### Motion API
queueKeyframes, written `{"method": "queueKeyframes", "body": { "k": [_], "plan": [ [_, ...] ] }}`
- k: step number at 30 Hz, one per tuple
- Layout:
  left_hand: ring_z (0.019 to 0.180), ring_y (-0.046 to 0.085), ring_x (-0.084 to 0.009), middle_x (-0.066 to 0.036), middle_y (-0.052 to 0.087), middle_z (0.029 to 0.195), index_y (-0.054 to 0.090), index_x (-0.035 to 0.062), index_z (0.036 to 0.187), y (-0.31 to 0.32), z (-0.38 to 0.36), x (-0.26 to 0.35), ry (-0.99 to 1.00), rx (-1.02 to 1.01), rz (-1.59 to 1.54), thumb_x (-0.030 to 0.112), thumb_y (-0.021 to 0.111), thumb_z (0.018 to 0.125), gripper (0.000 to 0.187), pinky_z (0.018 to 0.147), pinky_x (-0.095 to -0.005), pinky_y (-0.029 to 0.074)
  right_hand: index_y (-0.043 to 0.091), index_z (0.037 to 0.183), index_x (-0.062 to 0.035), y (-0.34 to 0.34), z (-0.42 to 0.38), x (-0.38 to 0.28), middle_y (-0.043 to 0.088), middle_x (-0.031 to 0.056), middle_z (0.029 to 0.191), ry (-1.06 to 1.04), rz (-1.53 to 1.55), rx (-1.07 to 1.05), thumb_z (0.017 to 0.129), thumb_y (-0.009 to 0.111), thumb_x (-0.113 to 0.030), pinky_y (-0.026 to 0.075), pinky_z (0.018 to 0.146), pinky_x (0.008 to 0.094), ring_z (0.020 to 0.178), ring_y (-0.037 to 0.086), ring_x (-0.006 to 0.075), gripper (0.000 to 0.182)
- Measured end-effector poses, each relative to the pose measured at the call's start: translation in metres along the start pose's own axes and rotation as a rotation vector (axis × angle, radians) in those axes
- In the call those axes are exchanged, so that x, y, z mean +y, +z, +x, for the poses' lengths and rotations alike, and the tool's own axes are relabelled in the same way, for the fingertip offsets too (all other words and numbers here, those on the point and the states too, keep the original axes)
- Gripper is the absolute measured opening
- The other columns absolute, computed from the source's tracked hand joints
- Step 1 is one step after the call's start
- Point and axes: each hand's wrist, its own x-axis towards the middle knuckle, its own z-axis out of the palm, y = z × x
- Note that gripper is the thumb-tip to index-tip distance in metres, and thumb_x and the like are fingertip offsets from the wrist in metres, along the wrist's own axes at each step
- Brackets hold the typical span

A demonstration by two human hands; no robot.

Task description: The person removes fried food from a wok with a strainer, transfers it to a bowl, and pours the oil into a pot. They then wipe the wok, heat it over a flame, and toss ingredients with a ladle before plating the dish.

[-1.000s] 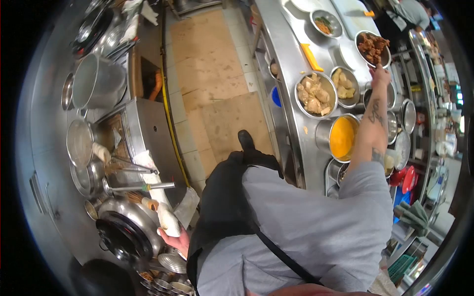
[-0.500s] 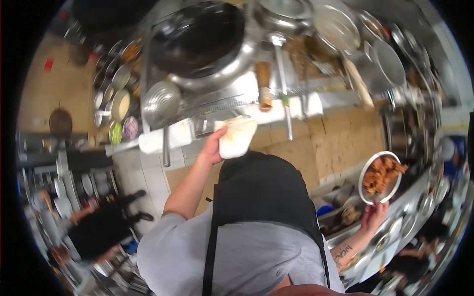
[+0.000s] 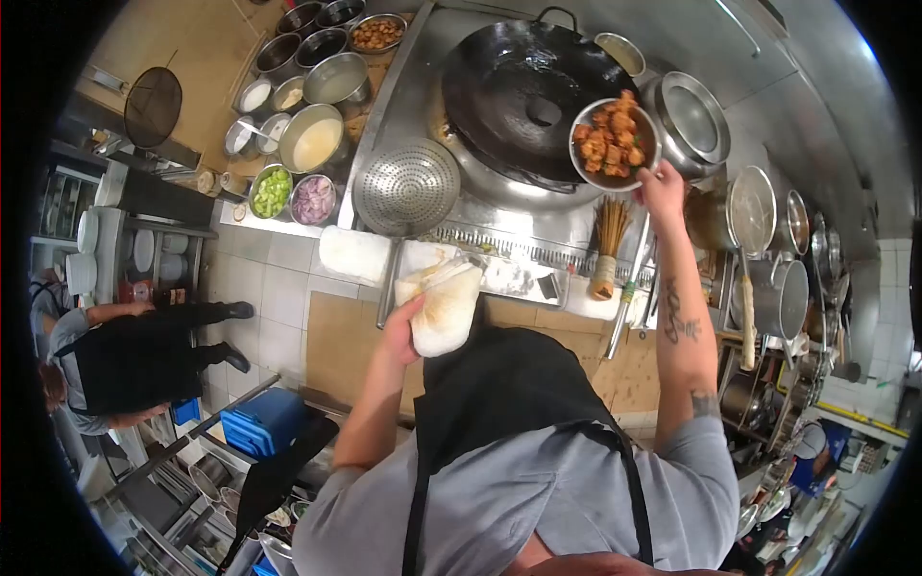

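My left hand point(image 3: 401, 331) is closed on a folded white cloth point(image 3: 447, 317) with brownish stains, held in front of the stove edge. My right hand point(image 3: 663, 197) grips the near rim of a metal bowl point(image 3: 576, 156) heaped with browned, fried-looking pieces point(image 3: 607, 142). That bowl is above the right side of a large black wok point(image 3: 499, 106), overlapping its rim in view. Dark and shiny inside, the wok shows no food. A round perforated strainer point(image 3: 407, 187) lies left of the wok, and a bamboo brush point(image 3: 609, 245) stands to its right.
Left of the stove are bowls of chopped green vegetable point(image 3: 272, 192), chopped purple onion point(image 3: 313, 200) and pale liquid point(image 3: 317, 144). A long metal handle point(image 3: 629, 293) juts past the front edge. Pots point(image 3: 780, 298) line the right. Another person point(image 3: 134, 360) is at far left.
The bowl of fried pieces has moved in my right hand from the low right side up to the wok. My view has turned rightward. The cloth stays in my left hand.
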Motion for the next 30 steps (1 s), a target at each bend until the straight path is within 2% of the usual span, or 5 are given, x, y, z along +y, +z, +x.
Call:
{"method": "queueKeyframes", "body": {
  "k": [2, 5, 17, 23, 30],
  "plan": [
    [0.127, 0.051, -0.0348, -0.02, 0.047, 0.142, 0.031, -0.0005, 0.146, -0.009, -0.006, 0.005, 0.046, -0.017, -0.036, 0.029, 0.05, 0.096, 0.062, 0.107, -0.0489, 0.042, 0.055, 0.079, 0.0001, 0.035, 0.036, 0.002, 0.062, 0.0116, 0.067, -0.054, -0.235, -0.042, 0.083, 0.062, -0.009, 0.046, 0.044, 0.0314, 0.048, 0.061, 0.0155, 0.013],
    [0.129, 0.049, -0.0358, -0.02, 0.046, 0.143, 0.029, -0.0002, 0.147, -0.019, -0.012, 0.008, 0.065, 0.039, -0.046, 0.03, 0.051, 0.096, 0.063, 0.108, -0.0501, 0.04, 0.064, 0.095, -0.0011, 0.086, 0.048, -0.026, 0.065, 0.0245, 0.089, -0.326, -0.735, -0.015, 0.082, 0.063, -0.02, 0.05, 0.08, 0.0486, 0.095, 0.06, 0.0449, 0.022],
    [0.131, 0.046, -0.0355, -0.019, 0.043, 0.145, 0.026, 0.0023, 0.148, -0.029, -0.016, 0.01, 0.003, 0.06, 0.114, 0.023, 0.056, 0.094, 0.066, 0.11, -0.0501, 0.037, 0.049, 0.077, -0.0028, 0.059, 0.095, -0.136, 0.056, 0.0159, 0.079, -1.171, -0.502, 0.496, 0.081, 0.065, -0.006, 0.047, 0.065, 0.0458, 0.074, 0.057, 0.0383, 0.016],
    [0.126, 0.052, -0.0349, -0.019, 0.047, 0.141, 0.029, 0.0, 0.146, -0.007, -0.009, 0.009, -0.041, 0.156, 0.28, 0.019, 0.058, 0.091, 0.065, 0.105, -0.0487, 0.044, 0.064, 0.087, -0.0057, 0.023, 0.1, 0.017, 0.066, 0.0155, 0.09, -0.534, -1.235, -0.1, 0.081, 0.059, -0.011, 0.055, 0.071, 0.0438, 0.089, 0.066, 0.0353, 0.009],
    [0.123, 0.054, -0.0309, -0.018, 0.049, 0.139, 0.033, -0.001, 0.144, 0.091, -0.003, -0.011, -0.201, 0.126, 0.583, 0.021, 0.057, 0.09, 0.064, 0.101, -0.0434, 0.048, 0.07, 0.093, -0.0085, -0.062, -0.011, -0.068, 0.07, 0.0181, 0.093, -0.285, -0.71, 0.26, 0.077, 0.057, -0.015, 0.054, 0.08, 0.046, 0.092, 0.067, 0.0352, 0.022]
  ]
}}
